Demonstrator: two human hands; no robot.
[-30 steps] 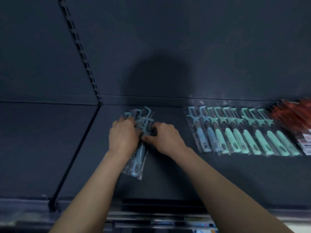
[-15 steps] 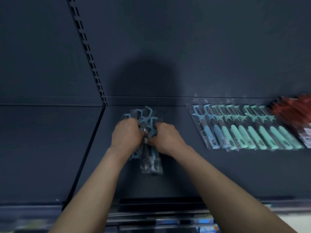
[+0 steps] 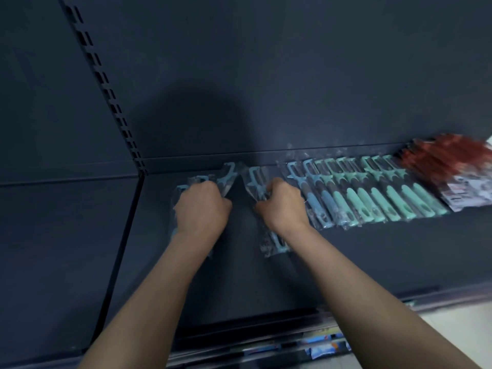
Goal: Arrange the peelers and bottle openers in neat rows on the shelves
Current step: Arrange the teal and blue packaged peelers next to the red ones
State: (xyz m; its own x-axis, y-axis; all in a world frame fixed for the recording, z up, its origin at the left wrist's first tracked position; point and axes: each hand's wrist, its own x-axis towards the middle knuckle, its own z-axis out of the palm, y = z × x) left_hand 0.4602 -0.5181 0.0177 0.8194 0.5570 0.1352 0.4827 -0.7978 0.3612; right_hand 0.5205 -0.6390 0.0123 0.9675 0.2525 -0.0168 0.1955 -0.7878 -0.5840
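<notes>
On dark shelf, left of centre: left hand curled round bunch of bagged blue peelers, heads toward back wall. Right hand, fingers curled, grips single bagged blue peeler; long axis front-to-back, head rearward, handle toward shelf edge. Just right: row of peelers, blue then mint, same heading, slightly slanted. Far right: red packs, white labels too blurred to read. Slotted upright at rear left.

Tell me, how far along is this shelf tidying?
Done: a row of plastic-bagged peelers with blue and mint-green handles lies side by side on the dark shelf. In hand: the right hand grips a single bagged blue peeler just left of that row; the left hand grips a bunch of bagged blue peelers. Left: laying out that bunch, and perhaps the blurred red packets at the far right.
</notes>
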